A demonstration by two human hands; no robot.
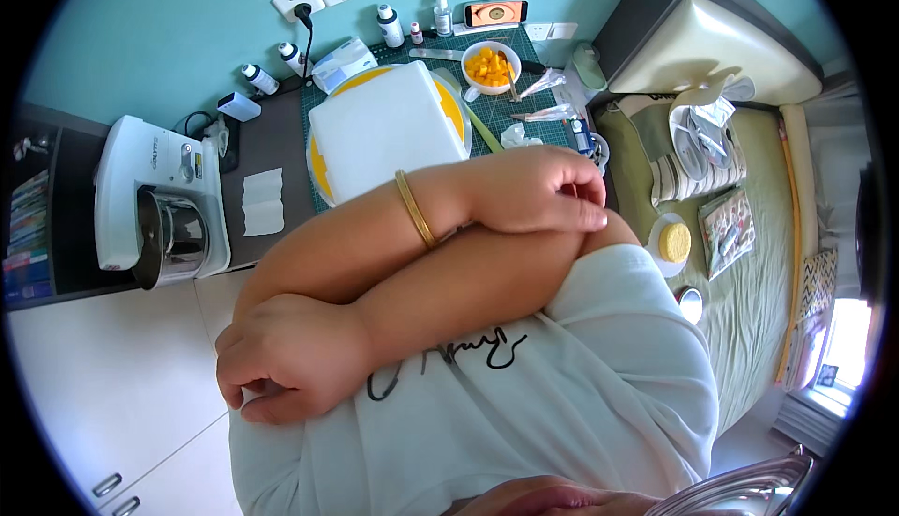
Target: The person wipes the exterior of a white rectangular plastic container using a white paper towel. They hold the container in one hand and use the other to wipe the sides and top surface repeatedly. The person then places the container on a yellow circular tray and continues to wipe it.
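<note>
My arms are folded across my white shirt [449, 432]. My left hand [544, 189], a gold bangle [416, 208] at its wrist, rests loosely curled near my right elbow. My right hand [295, 358] lies curled against my left upper arm. Neither holds anything. Beyond the forearms, a white square slab [390, 130] lies over a round yellow disc [449, 105] on a green cutting mat [491, 123]. Behind my left hand are a crumpled tissue [521, 137] and clear piping bags [544, 114]. A white bowl [474, 87] holds yellow fruit cubes [489, 68], apparently mango, with a utensil.
A white stand mixer [158, 186] with a steel bowl [172, 238] stands left, near a paper sheet [263, 201]. Bottles [390, 26] and a propped phone [496, 13] line the wall. On the bed [744, 326] sits a yellow sponge cake [675, 243] on a white plate.
</note>
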